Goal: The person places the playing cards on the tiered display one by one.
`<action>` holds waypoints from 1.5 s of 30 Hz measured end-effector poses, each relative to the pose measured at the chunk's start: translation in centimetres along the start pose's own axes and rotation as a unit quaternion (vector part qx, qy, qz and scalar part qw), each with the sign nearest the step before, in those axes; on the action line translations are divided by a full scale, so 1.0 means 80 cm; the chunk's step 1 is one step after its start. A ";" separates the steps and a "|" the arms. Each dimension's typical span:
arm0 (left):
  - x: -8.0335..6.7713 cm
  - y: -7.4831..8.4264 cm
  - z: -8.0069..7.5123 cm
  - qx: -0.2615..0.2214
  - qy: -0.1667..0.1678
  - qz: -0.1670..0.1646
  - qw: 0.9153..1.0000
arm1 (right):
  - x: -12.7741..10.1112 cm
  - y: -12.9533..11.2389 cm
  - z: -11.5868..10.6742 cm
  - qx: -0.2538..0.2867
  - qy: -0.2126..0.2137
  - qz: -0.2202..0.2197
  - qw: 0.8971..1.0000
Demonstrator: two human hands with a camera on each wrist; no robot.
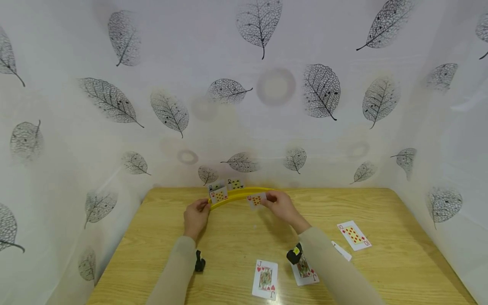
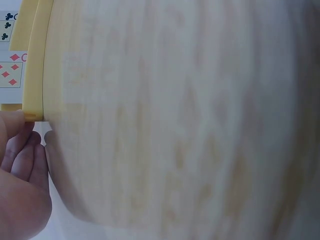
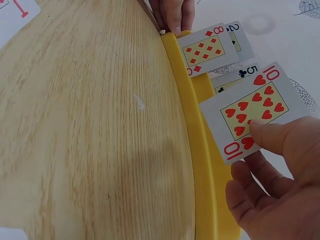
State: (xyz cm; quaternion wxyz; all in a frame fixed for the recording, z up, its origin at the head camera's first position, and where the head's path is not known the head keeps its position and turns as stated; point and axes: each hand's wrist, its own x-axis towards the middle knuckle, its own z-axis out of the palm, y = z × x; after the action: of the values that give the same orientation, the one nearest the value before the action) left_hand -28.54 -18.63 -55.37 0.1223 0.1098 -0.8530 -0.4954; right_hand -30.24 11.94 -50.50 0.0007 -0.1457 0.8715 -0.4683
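Observation:
A curved yellow card holder [image 1: 233, 198] stands near the table's far edge. My left hand [image 1: 196, 218] grips its left end, thumb over the rim in the left wrist view. An eight of diamonds [image 3: 204, 50] stands in the front of the holder, with a two of spades [image 3: 240, 42] behind it and a five of clubs [image 3: 231, 79] further along the back. Between thumb and fingers, my right hand [image 3: 285, 175] pinches a ten of hearts [image 3: 255, 107] face toward me. The card tilts over the holder and partly covers the five of clubs in the right wrist view.
Face up on the table lie a jack of hearts [image 1: 264, 279], a jack of diamonds [image 1: 303, 273] partly under my right forearm, and a ten of diamonds [image 1: 354, 235]. A white card [image 1: 342, 250] shows beside that sleeve. Leaf-patterned curtain [image 1: 244, 127] hangs behind the table.

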 end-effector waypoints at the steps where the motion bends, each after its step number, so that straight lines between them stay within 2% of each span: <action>1: 0.000 0.000 0.000 -0.001 0.000 0.000 1.000 | 0.001 0.000 0.001 0.003 0.002 -0.004 1.000; 6: 0.001 -0.001 0.000 -0.002 0.001 0.002 1.000 | 0.007 0.003 0.005 0.008 0.008 -0.015 1.000; 19: 0.000 0.002 0.002 -0.001 -0.004 0.001 1.000 | 0.021 0.001 0.016 0.011 0.021 0.006 1.000; 26: 0.002 -0.001 0.002 -0.002 -0.003 0.003 1.000 | 0.036 0.000 0.025 0.006 0.025 -0.038 0.999; 38: 0.002 -0.002 -0.001 0.003 -0.001 -0.001 1.000 | 0.053 -0.010 0.048 0.010 0.023 -0.030 0.999; 45: 0.001 0.002 -0.003 0.007 -0.008 -0.005 1.000 | 0.061 -0.014 0.056 -0.014 0.042 -0.056 0.997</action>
State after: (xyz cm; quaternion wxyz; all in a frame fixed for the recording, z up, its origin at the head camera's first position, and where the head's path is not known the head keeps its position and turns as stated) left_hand -28.55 -18.80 -55.10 0.1117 0.1112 -0.8570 -0.4906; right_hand -33.99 6.50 -51.46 -0.0640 -0.1748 0.8678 -0.4606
